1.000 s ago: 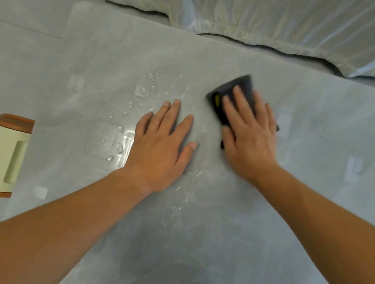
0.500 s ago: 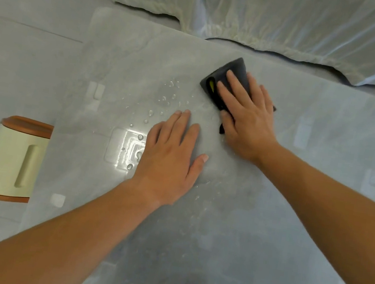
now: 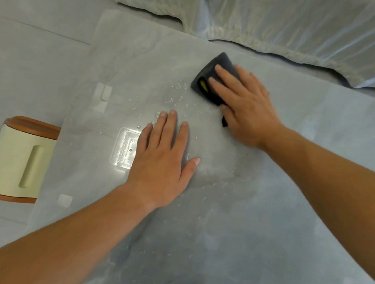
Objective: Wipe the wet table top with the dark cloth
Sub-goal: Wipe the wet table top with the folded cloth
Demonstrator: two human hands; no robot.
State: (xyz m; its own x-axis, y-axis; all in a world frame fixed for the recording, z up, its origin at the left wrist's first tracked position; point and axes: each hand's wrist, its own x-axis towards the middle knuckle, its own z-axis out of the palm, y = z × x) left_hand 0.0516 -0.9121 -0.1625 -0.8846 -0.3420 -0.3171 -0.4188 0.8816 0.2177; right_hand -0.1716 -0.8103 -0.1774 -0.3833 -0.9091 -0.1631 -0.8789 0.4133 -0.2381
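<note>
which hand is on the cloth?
The right hand presses the dark cloth; the left hand lies flat on the bare table top.

The dark cloth [image 3: 207,76] is a charcoal pad folded thick, with a rounded far corner and a small yellow mark [image 3: 203,84] on its left edge. It lies flat on the tabletop [image 3: 293,206], near the far edge, at about 1 o'clock from the middle of the view. The right hand [image 3: 248,104] presses on it with straight fingers and covers its right part; a dark tip sticks out under the thumb.

The tabletop is pale grey, marbled and glossy. Water droplets [image 3: 176,98] bead just beside the cloth at its 7 o'clock. Further that way a wet sheen [image 3: 127,149] glares white, and finer beads trail off toward 6 o'clock.
</note>
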